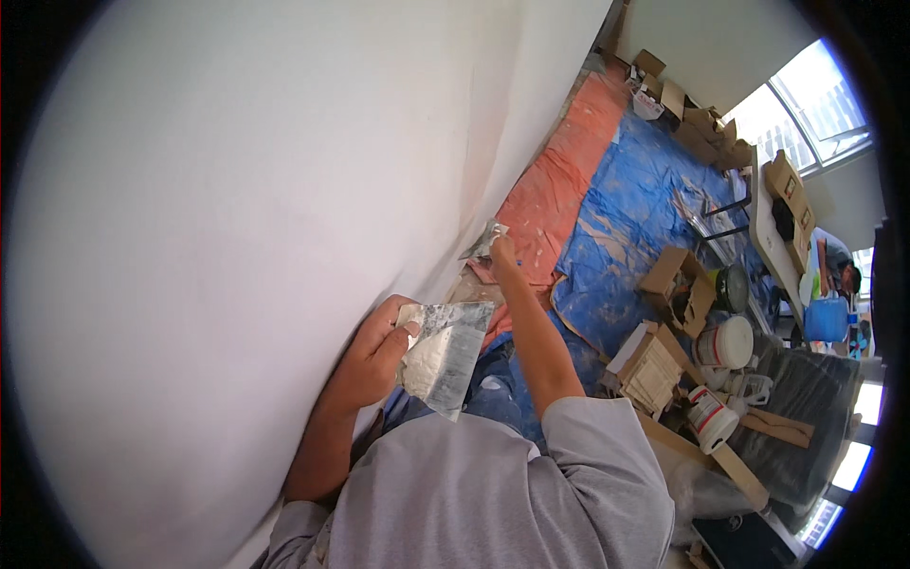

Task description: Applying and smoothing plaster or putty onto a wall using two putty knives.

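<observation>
My left hand (372, 358) grips a flat metal plate (462, 358) by its edge, with the thumb on top. A heap of off-white putty (428, 365) lies on that plate, and grey smears mark its surface. Farther forward, my right hand (503, 250) is closed around a putty knife (482, 240), its blade held low by the white wall (256, 209). Whether the blade touches the wall I cannot tell. The knife's handle is mostly hidden by my fingers.
Red sheeting (555, 175) runs along the wall's foot, beside a dusty blue tarp (630, 204). To the right stand open cardboard boxes (654, 370), white buckets (725, 343) and a long table (773, 232). Another person (836, 270) is at the far right.
</observation>
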The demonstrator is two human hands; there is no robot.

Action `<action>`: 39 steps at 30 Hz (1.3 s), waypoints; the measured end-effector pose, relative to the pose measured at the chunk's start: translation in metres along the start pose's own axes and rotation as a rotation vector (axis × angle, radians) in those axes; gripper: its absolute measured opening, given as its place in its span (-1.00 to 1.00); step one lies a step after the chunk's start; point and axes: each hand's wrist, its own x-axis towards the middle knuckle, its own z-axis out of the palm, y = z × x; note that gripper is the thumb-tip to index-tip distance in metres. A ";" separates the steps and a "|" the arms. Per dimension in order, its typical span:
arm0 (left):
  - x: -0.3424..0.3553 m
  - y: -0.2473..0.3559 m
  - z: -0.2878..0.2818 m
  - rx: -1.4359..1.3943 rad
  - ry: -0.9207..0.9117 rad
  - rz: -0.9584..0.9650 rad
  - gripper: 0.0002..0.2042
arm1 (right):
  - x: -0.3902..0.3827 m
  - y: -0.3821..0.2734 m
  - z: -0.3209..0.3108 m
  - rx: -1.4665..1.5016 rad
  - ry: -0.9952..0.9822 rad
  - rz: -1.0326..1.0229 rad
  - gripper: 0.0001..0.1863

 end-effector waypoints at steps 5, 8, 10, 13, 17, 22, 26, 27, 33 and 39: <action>-0.011 -0.006 -0.007 0.044 0.054 0.009 -0.81 | -0.048 -0.049 0.073 0.047 -0.062 0.080 -0.65; -0.008 -0.010 -0.008 0.085 0.055 0.061 -0.83 | -0.066 -0.079 0.081 -0.029 -0.041 0.003 -0.66; -0.010 -0.010 -0.009 0.066 0.056 0.069 -0.83 | -0.088 -0.104 0.089 -0.045 -0.050 -0.015 -0.65; -0.010 -0.005 -0.008 0.027 0.034 0.092 -0.84 | -0.113 -0.144 0.095 -0.033 -0.066 -0.077 -0.63; -0.012 -0.004 -0.009 -0.010 0.019 0.107 -0.84 | -0.148 -0.199 0.104 -0.017 -0.191 -0.171 -0.58; -0.012 -0.004 -0.013 -0.034 -0.026 0.142 -0.84 | -0.199 -0.279 0.123 -0.019 -0.234 -0.270 -0.55; -0.017 -0.004 -0.013 -0.140 -0.030 0.126 -0.83 | -0.262 -0.341 0.156 -0.069 -0.250 -0.401 -0.52; -0.015 -0.005 -0.013 -0.141 -0.038 0.132 -0.83 | -0.280 -0.358 0.162 -0.090 -0.218 -0.462 -0.51; -0.017 -0.002 -0.012 -0.175 -0.076 0.168 -0.81 | -0.391 -0.438 0.198 -0.106 -0.289 -0.814 -0.53; -0.012 -0.009 -0.013 -0.101 -0.035 0.161 -0.80 | -0.462 -0.476 0.179 -0.118 -0.357 -0.972 -0.61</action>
